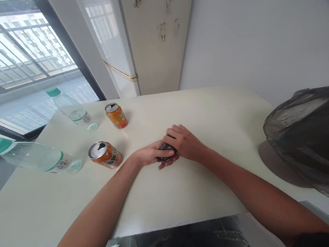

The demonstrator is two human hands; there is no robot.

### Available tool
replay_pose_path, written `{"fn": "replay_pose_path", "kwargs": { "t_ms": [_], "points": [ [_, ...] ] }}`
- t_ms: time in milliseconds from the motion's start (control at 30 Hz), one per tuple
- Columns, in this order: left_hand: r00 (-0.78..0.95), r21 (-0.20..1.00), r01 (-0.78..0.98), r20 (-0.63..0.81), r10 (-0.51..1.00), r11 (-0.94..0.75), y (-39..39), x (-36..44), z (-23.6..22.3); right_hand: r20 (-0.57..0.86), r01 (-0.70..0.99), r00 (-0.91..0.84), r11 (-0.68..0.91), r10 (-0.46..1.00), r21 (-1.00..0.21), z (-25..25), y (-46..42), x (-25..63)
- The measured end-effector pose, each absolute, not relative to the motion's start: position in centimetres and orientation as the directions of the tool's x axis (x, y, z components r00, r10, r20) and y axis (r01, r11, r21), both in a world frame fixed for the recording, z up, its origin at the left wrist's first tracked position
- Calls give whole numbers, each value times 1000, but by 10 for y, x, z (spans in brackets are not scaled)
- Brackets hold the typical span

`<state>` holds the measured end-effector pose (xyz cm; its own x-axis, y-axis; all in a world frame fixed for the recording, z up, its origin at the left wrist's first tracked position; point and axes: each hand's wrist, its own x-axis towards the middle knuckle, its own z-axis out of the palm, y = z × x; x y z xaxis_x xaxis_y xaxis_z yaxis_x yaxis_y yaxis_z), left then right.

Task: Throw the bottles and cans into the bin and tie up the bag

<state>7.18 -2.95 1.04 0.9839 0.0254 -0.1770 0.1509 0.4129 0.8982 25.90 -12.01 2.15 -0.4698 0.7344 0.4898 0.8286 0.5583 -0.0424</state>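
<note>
My left hand (153,153) lies low over the white table, its fingers and thumb wrapped round a dark, shiny, crumpled plastic bag (166,147). From above and the right, my right hand (183,140) closes over the same bundle, fingers curled onto it. Much of the bag is hidden between the two hands. Left of my left wrist stands an open orange drink can (105,154). A second orange can (116,115), also opened, is farther back.
Two clear bottles with green caps, one nearer (37,156) and one farther (72,110), stand at the table's left. A bin lined with a black bag (311,134) is at the right. Behind the white table (174,205) are a fridge (157,37) and a window.
</note>
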Motion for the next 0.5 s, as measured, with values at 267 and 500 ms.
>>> {"fn": "replay_pose_path", "kwargs": {
  "t_ms": [267,500],
  "points": [
    [975,850,212,-219,-43,482,-26,71,15,484,596,-392,617,782,-515,29,-126,272],
    [964,837,218,-266,25,502,-27,72,12,233,270,-480,395,846,-878,44,-126,294]
  ]
}}
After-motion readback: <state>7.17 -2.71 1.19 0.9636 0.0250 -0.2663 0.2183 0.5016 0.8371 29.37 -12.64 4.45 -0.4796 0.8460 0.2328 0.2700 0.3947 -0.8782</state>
